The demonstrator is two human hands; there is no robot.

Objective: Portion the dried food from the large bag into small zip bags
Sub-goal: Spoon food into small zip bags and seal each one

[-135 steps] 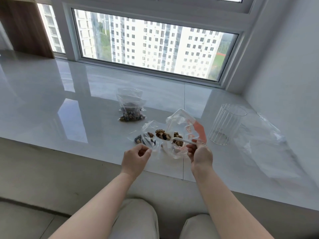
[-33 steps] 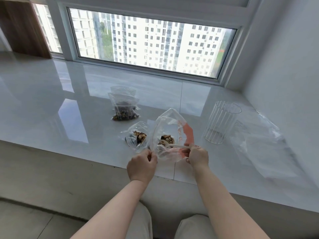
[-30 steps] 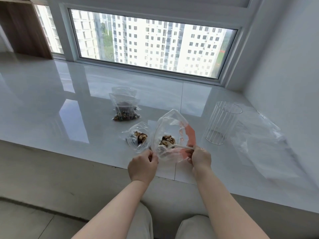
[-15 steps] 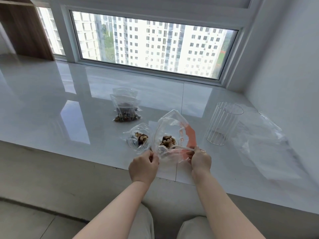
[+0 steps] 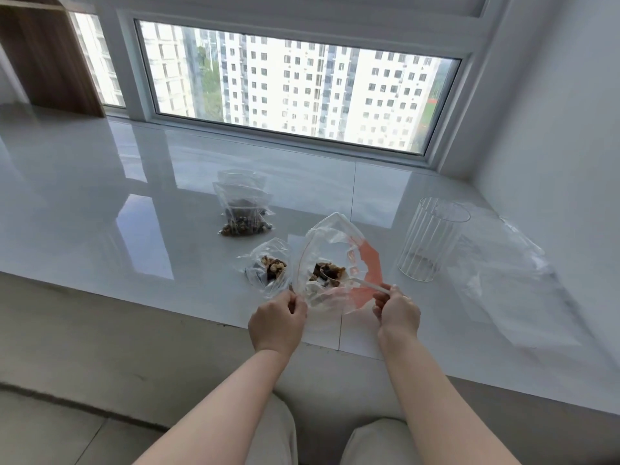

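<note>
The large clear bag [image 5: 330, 243] with an orange band stands open on the white ledge, brown dried food at its bottom. My left hand [image 5: 278, 322] pinches the bag's near left rim. My right hand [image 5: 399, 313] grips the handle of a white plastic spoon [image 5: 360, 282] whose bowl is down inside the bag among the food. A small zip bag [image 5: 268, 265] with some dried food lies open just left of the large bag. Behind it, filled small zip bags [image 5: 243, 209] lie stacked.
A clear ribbed glass tumbler [image 5: 431, 243] stands to the right of the large bag. Crumpled clear plastic [image 5: 510, 280] lies further right by the white wall. The glossy ledge [image 5: 100, 213] runs to the window; its front edge is just under my hands.
My left hand has shifted from the small zip bag to the large bag's rim. The spoon went from above the small bag down into the large bag's food.
</note>
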